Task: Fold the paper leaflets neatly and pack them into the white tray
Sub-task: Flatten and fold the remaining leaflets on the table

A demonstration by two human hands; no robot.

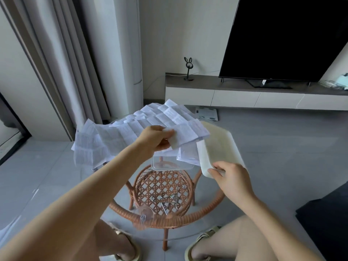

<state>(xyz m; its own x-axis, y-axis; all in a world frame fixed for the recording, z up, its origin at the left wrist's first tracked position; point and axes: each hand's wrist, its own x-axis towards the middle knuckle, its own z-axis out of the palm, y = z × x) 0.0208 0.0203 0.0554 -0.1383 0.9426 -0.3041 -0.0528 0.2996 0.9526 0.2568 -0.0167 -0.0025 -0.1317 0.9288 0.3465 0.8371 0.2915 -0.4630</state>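
Several large white leaflets point(169, 113) lie unfolded and heavily creased in a grid across the far half of a round glass table point(169, 221) with a woven rattan rim. Their dense printed columns are too small to read. The left hand point(152, 140) pinches a small folded leaflet point(176, 143) above them. The right hand point(233, 178) grips the near corner of the white tray point(218, 146), a smooth, shallow rectangle held tilted just beside the sheets. A clear plastic box point(172, 164) sits below.

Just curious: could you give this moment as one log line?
left hand: pinches folded leaflet | right hand: holds white tray, tilted | unfolded leaflets: on table
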